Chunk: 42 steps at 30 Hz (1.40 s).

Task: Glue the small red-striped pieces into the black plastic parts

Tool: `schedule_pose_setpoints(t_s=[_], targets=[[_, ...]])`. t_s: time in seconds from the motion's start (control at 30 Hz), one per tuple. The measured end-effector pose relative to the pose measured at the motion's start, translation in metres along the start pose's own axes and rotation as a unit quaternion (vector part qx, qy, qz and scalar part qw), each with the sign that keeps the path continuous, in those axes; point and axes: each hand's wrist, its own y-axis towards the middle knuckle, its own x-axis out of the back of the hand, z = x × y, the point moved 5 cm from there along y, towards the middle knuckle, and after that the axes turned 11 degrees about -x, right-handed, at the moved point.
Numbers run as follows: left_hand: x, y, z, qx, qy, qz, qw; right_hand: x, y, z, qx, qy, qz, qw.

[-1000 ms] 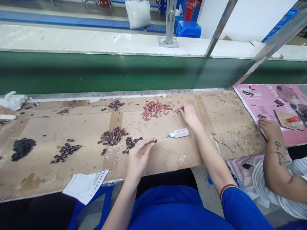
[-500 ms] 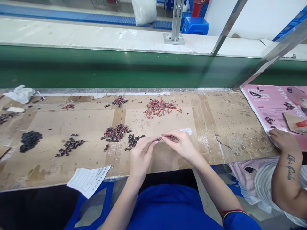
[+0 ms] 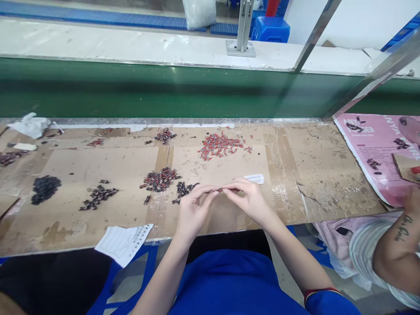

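Note:
Above the cardboard-covered table (image 3: 210,175), my left hand (image 3: 196,209) and my right hand (image 3: 246,197) meet fingertip to fingertip. Both pinch one small dark and red part (image 3: 220,190), mostly hidden by the fingers. A pile of dark parts (image 3: 183,190) lies just behind my left hand. Farther left is a pile of red and black parts (image 3: 160,179). Loose red parts (image 3: 219,146) are spread behind my hands. A clear plastic piece (image 3: 255,179) lies just behind my right hand.
More dark piles (image 3: 99,197) and black pieces (image 3: 46,189) lie left. A paper slip (image 3: 124,244) overhangs the front edge. White crumpled material (image 3: 30,126) sits back left. At right, another person's tattooed arm (image 3: 402,236) is beside a pink sheet (image 3: 370,148). A metal frame stands behind.
My fingertips have closed further around the small part, which shows less now. The other person's hand has moved right and toward the front edge. The view has shifted slightly.

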Motion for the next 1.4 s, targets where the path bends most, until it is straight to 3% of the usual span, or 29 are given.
schedule_pose_setpoints(t_s=[0.27,0.57,0.77,0.93,1.1,1.23,1.4], targets=[[-0.001,-0.001,0.002,0.034,-0.025,0.009,0.999,0.001,-0.002,0.006,0.025,-0.028,-0.003,0.999],[-0.003,-0.001,0.004,0.048,-0.018,0.020,0.998,0.000,0.000,0.005,-0.002,-0.053,0.022,0.998],[-0.009,-0.005,0.002,0.079,-0.049,-0.017,0.996,0.004,0.004,-0.007,-0.068,0.049,0.051,0.995],[-0.014,-0.009,-0.002,0.101,-0.081,-0.051,0.990,0.000,0.004,-0.024,-0.161,0.185,0.096,0.965],[-0.016,-0.013,-0.001,0.137,-0.114,-0.048,0.983,-0.003,-0.001,-0.029,-0.179,0.221,0.088,0.955],[-0.014,-0.014,0.000,0.145,-0.118,-0.050,0.981,-0.006,-0.003,-0.026,-0.156,0.216,0.071,0.961],[-0.007,-0.013,-0.002,0.147,-0.111,-0.068,0.981,-0.014,-0.005,-0.015,-0.040,0.173,0.000,0.984]])
